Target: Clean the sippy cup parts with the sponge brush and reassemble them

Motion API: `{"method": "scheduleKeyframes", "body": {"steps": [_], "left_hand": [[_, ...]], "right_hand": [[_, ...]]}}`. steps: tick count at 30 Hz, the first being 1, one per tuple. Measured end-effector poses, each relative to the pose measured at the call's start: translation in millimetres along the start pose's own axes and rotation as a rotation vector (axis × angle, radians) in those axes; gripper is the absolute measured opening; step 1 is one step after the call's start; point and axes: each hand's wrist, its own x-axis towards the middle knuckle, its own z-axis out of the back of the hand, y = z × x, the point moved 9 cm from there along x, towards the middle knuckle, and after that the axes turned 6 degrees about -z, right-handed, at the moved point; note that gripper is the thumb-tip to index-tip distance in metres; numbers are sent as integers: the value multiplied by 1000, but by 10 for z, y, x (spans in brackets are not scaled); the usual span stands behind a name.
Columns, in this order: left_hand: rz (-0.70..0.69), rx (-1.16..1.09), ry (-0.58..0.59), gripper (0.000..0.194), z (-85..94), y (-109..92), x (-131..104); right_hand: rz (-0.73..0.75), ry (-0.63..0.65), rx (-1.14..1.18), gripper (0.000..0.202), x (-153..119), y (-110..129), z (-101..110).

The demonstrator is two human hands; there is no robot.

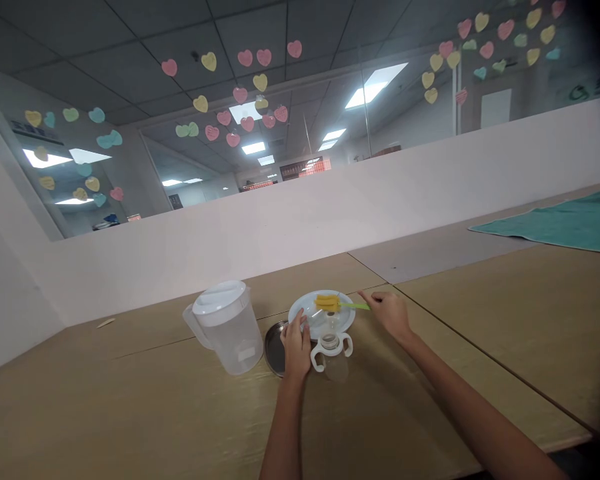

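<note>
A yellow sponge brush [328,303] with a green handle is held over a white plate [300,308]; my right hand [387,312] is closed on the end of its handle. At the plate's near left edge lies my left hand [296,343], with its fingers partly bent; what they hold, if anything, is hard to make out. A clear bottle [336,367] with white side handles stands just right of my left hand, in front of the plate. Some clear item lies on the plate under the brush, too small to tell.
To the left stands a clear pitcher [235,333] with a white lid. A round metal dish [275,350] sits between it and my left hand. A teal cloth [570,220] covers the far right. Behind the wooden table [155,407] rises a white wall [300,227] with windows.
</note>
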Motion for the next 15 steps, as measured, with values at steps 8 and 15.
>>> {"method": "scheduleKeyframes", "body": {"steps": [8, 15], "left_hand": [[-16, -205, -195, 52, 133, -40, 13], [-60, -162, -326, 41, 284, -113, 3]], "right_hand": [[-77, 64, 199, 60, 10, -28, -62], [-62, 161, 332, 57, -34, 59, -151]]}}
